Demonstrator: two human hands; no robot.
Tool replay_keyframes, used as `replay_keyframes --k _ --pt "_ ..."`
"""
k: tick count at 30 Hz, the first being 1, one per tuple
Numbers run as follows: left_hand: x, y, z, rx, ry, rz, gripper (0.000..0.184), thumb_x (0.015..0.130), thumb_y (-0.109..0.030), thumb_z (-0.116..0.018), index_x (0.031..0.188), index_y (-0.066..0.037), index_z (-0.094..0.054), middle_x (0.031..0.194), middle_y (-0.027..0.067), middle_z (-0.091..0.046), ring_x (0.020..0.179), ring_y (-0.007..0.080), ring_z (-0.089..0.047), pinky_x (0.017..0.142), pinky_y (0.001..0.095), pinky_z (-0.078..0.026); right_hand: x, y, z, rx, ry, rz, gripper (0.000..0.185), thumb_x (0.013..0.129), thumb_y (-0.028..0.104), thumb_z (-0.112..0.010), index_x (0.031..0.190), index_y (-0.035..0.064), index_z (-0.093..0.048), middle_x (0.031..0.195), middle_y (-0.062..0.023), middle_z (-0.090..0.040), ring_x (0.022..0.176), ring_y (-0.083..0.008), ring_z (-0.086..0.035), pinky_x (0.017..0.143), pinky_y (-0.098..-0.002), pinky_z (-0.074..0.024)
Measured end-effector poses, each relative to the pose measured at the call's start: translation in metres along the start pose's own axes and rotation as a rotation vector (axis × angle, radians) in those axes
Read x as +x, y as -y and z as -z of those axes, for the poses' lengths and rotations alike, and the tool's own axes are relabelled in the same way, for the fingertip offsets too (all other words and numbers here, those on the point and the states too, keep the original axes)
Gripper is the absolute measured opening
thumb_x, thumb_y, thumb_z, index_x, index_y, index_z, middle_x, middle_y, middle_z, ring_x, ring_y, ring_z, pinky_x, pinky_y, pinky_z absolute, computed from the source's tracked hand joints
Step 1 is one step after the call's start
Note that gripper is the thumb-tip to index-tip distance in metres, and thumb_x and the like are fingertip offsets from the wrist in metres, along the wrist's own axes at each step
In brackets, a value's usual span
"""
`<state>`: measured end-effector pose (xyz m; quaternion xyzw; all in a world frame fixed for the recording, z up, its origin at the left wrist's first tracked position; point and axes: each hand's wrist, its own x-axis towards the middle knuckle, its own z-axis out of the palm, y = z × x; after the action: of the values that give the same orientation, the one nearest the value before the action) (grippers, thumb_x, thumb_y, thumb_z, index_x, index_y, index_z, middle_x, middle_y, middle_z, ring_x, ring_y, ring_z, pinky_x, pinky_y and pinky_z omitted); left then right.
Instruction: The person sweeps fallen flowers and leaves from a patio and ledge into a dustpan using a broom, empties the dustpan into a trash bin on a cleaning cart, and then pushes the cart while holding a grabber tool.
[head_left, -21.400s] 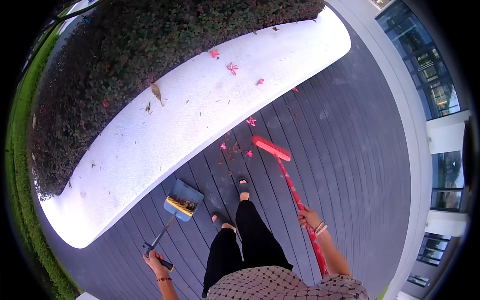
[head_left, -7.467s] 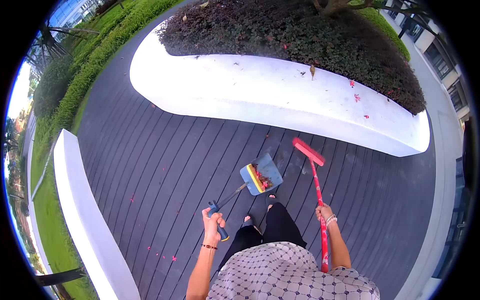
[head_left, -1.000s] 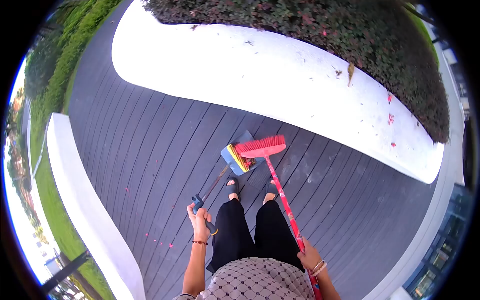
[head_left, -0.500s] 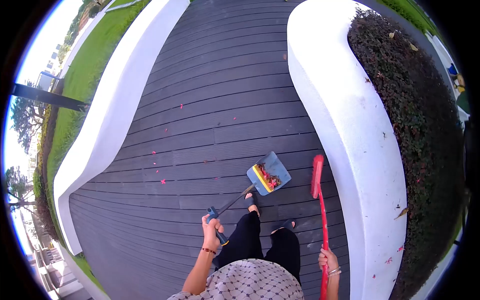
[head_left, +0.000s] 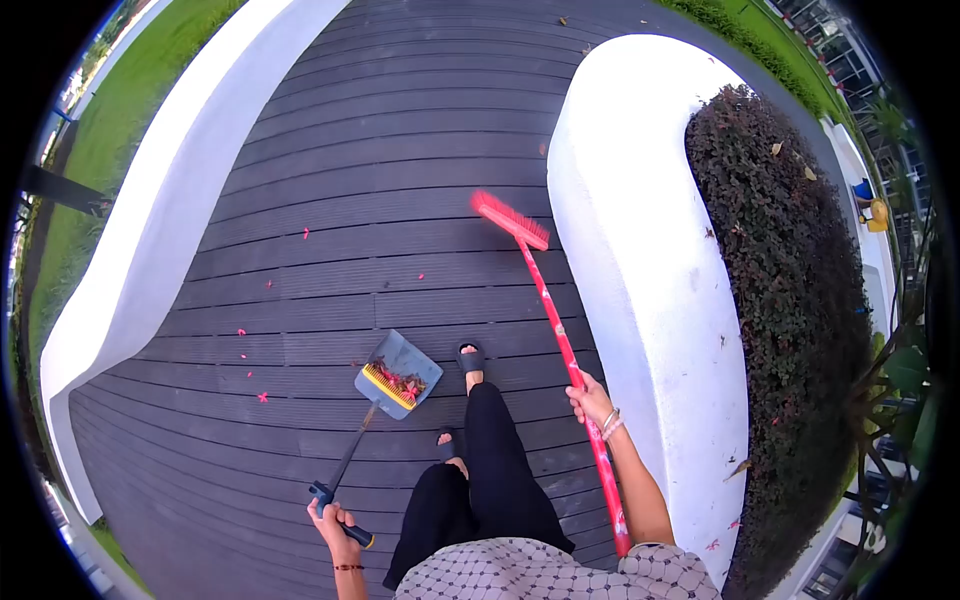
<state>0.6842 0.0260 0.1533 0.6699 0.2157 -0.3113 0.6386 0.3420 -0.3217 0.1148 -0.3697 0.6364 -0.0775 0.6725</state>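
My left hand [head_left: 338, 532] is closed round the dark handle of a grey dustpan [head_left: 405, 357], whose pan lies low over the deck in front of my feet. Red petals and brown debris lie in the pan beside its yellow comb strip. My right hand [head_left: 592, 400] grips the red patterned pole of a broom [head_left: 512, 222]. The broom's red head is forward and right of the pan, near the white curved bench, apart from the dustpan. Several red petals [head_left: 263, 397] are scattered on the dark deck left of the pan.
A white curved bench [head_left: 650, 250] runs along the right, bordering a dark reddish hedge [head_left: 790, 300]. On the left a low white wall [head_left: 150, 200] separates the plank deck [head_left: 400, 120] from grass. Yellow and blue objects [head_left: 874, 213] stand at the far right.
The view has turned from facing the bench to facing along the deck. Since half a second ago, the broom head has swung forward and left, and the dustpan has shifted left in view.
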Motion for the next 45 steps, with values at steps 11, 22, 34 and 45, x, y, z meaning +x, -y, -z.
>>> replay_keyframes --k 11,22,34,45 --pt "0.026 -0.007 -0.026 -0.162 -0.281 0.015 0.011 0.077 -0.005 -0.045 0.075 -0.010 -0.035 0.054 -0.0021 -0.032 0.043 0.0079 -0.029 0.040 0.0217 -0.029 0.037 0.062 -0.013 0.775 0.490 -0.339 0.039 0.084 0.002 -0.043 0.122 0.0112 -0.037 0.055 0.0050 -0.030 0.038 -0.0020 -0.028 0.032 -0.0166 -0.0241" --pt "0.074 0.010 -0.060 -0.096 -0.259 0.054 0.007 0.078 -0.002 -0.044 0.079 -0.008 -0.042 0.056 -0.0017 -0.036 0.043 0.0083 -0.030 0.038 0.0214 -0.031 0.270 0.212 -0.016 -0.255 -0.037 0.090 0.038 0.079 0.004 -0.049 0.115 0.0076 -0.039 0.057 -0.0013 -0.041 0.038 -0.0091 -0.039 0.031 -0.0244 -0.0329" --pt "0.077 0.000 -0.086 -0.109 -0.258 0.190 0.017 0.082 -0.011 -0.042 0.065 -0.011 -0.039 0.052 -0.0032 -0.032 0.042 0.0081 -0.030 0.039 0.0227 -0.028 0.105 0.165 -0.050 0.402 0.352 -0.263 0.040 0.084 0.005 -0.043 0.123 0.0106 -0.037 0.056 0.0039 -0.033 0.037 -0.0012 -0.029 0.031 -0.0161 -0.0226" --pt "0.086 0.006 -0.058 -0.065 -0.263 0.085 0.009 0.079 -0.002 -0.041 0.086 -0.007 -0.045 0.058 -0.0017 -0.036 0.043 0.0085 -0.031 0.037 0.0217 -0.031 0.312 0.183 -0.064 -0.058 -0.094 -0.013 0.035 0.078 0.002 -0.050 0.110 0.0110 -0.038 0.056 0.0017 -0.038 0.038 -0.0047 -0.034 0.032 -0.0203 -0.0281"
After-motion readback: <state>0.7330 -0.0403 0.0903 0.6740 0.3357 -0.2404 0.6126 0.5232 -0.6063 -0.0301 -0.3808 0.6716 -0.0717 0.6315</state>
